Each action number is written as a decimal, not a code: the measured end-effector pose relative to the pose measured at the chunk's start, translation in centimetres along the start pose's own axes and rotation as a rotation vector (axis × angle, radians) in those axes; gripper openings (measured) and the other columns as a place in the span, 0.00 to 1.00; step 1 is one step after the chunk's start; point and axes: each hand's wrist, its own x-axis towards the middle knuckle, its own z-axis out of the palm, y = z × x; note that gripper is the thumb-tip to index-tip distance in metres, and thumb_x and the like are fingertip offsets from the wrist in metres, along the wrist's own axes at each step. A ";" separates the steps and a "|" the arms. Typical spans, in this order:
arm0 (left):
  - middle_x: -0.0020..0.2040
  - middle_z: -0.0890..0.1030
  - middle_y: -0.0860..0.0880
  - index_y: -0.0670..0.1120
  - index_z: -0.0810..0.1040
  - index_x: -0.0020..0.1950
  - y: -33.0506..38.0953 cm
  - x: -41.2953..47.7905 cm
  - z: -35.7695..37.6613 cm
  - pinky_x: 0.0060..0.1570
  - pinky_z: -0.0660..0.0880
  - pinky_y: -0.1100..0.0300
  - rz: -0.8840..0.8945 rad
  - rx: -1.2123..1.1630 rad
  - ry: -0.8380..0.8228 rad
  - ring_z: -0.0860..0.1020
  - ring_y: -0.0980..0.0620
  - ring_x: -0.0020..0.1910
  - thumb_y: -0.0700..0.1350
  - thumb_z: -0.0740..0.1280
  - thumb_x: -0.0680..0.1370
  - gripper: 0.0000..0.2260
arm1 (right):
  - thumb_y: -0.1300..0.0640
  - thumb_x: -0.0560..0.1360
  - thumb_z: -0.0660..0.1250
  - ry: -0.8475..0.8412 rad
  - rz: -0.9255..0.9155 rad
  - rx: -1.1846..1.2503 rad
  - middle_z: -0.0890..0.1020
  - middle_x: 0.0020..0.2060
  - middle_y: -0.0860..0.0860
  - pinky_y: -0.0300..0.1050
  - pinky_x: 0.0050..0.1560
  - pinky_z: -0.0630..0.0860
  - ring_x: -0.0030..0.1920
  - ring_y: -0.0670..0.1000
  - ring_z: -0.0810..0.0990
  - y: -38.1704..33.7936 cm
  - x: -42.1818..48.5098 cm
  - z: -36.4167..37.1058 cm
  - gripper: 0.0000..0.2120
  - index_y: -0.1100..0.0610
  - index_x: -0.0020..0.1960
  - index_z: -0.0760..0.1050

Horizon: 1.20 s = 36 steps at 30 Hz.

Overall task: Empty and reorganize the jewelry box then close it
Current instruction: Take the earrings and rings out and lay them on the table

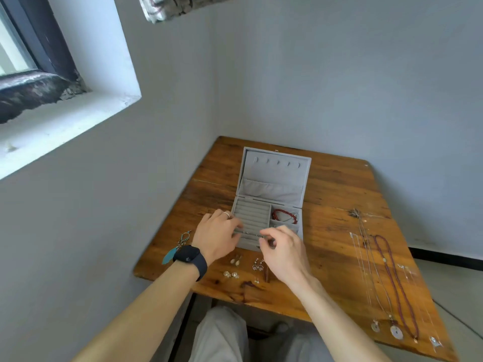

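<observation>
A grey velvet jewelry box (pixel 274 176) stands open in the middle of the wooden table (pixel 334 202), lid leaning back. A red bead bracelet (pixel 284 216) lies in its right rear compartment. My left hand (pixel 217 235) and my right hand (pixel 283 248) hover over the box's front edge, pinching the two ends of a thin silver chain bracelet (pixel 251 233) stretched between them over the ring rolls. Pairs of earrings (pixel 247 267) lie on the table just in front of the box.
Several necklaces (pixel 386 278) lie stretched out on the table's right side, one of dark red beads. A feather earring (pixel 177 246) lies at the left edge. The table stands in a wall corner; a window sill is up on the left.
</observation>
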 end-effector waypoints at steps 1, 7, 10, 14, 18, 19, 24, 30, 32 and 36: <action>0.62 0.79 0.53 0.56 0.78 0.64 0.0 0.5 0.1 0.60 0.68 0.52 -0.003 0.006 -0.028 0.73 0.50 0.63 0.52 0.63 0.80 0.13 | 0.50 0.78 0.68 -0.020 -0.009 -0.039 0.80 0.54 0.44 0.35 0.50 0.76 0.53 0.44 0.78 -0.1 0.8 0.1 0.12 0.48 0.61 0.81; 0.60 0.79 0.51 0.58 0.81 0.60 0.1 2.3 0.5 0.58 0.69 0.50 -0.002 0.064 -0.098 0.72 0.48 0.61 0.52 0.63 0.81 0.11 | 0.48 0.80 0.64 -0.148 -0.068 -0.226 0.80 0.56 0.47 0.45 0.53 0.76 0.57 0.50 0.74 -0.4 4.0 1.3 0.14 0.47 0.64 0.80; 0.56 0.80 0.51 0.56 0.83 0.55 0.3 2.5 0.7 0.56 0.69 0.52 -0.016 0.116 -0.085 0.73 0.48 0.58 0.53 0.64 0.81 0.09 | 0.47 0.80 0.64 -0.196 -0.067 -0.257 0.79 0.55 0.47 0.47 0.52 0.76 0.56 0.50 0.72 -0.5 4.5 1.7 0.15 0.44 0.65 0.79; 0.56 0.81 0.51 0.53 0.83 0.56 0.8 2.5 1.2 0.56 0.70 0.52 -0.035 0.165 -0.057 0.73 0.49 0.58 0.51 0.65 0.81 0.09 | 0.46 0.80 0.64 -0.231 -0.048 -0.267 0.79 0.56 0.47 0.47 0.52 0.75 0.57 0.51 0.71 -0.5 4.9 1.7 0.14 0.42 0.65 0.78; 0.56 0.81 0.51 0.53 0.83 0.55 0.7 2.6 1.4 0.57 0.72 0.52 -0.126 0.051 -0.071 0.72 0.49 0.60 0.50 0.66 0.80 0.08 | 0.47 0.80 0.65 -0.239 -0.069 -0.290 0.79 0.56 0.47 0.48 0.52 0.75 0.57 0.52 0.71 -0.7 5.0 1.7 0.14 0.43 0.64 0.79; 0.56 0.81 0.52 0.54 0.83 0.54 0.7 2.7 1.4 0.56 0.72 0.52 -0.143 0.010 -0.075 0.72 0.49 0.60 0.50 0.66 0.80 0.07 | 0.48 0.80 0.65 -0.235 -0.079 -0.296 0.79 0.56 0.47 0.49 0.52 0.76 0.57 0.52 0.71 -0.8 5.0 1.7 0.14 0.43 0.64 0.79; 0.50 0.82 0.56 0.55 0.83 0.48 -0.3 2.1 1.4 0.55 0.74 0.52 -0.267 -0.288 -0.123 0.74 0.52 0.57 0.52 0.67 0.78 0.05 | 0.47 0.80 0.65 -0.209 -0.146 -0.338 0.79 0.53 0.46 0.46 0.50 0.73 0.55 0.51 0.71 -1.1 5.2 1.6 0.12 0.44 0.62 0.81; 0.44 0.76 0.64 0.61 0.79 0.42 -1.4 -0.9 1.4 0.42 0.67 0.67 -0.368 -0.573 0.004 0.73 0.62 0.47 0.52 0.70 0.76 0.05 | 0.47 0.79 0.67 -0.192 -0.174 -0.355 0.80 0.53 0.46 0.46 0.49 0.73 0.56 0.51 0.71 -1.5 5.6 1.4 0.12 0.45 0.60 0.82; 0.47 0.78 0.62 0.61 0.79 0.42 -1.6 -1.9 1.3 0.45 0.67 0.66 -0.377 -0.607 0.057 0.73 0.62 0.49 0.52 0.70 0.76 0.04 | 0.47 0.78 0.68 -0.201 -0.177 -0.369 0.80 0.53 0.46 0.46 0.48 0.72 0.56 0.51 0.71 -1.9 5.9 1.2 0.10 0.46 0.58 0.83; 0.50 0.79 0.59 0.59 0.81 0.44 -1.5 -3.0 0.7 0.52 0.68 0.63 -0.384 -0.652 0.094 0.75 0.60 0.53 0.51 0.71 0.76 0.02 | 0.51 0.77 0.69 -0.245 -0.170 -0.418 0.80 0.52 0.48 0.48 0.50 0.74 0.56 0.52 0.71 -2.6 6.2 1.3 0.07 0.48 0.54 0.84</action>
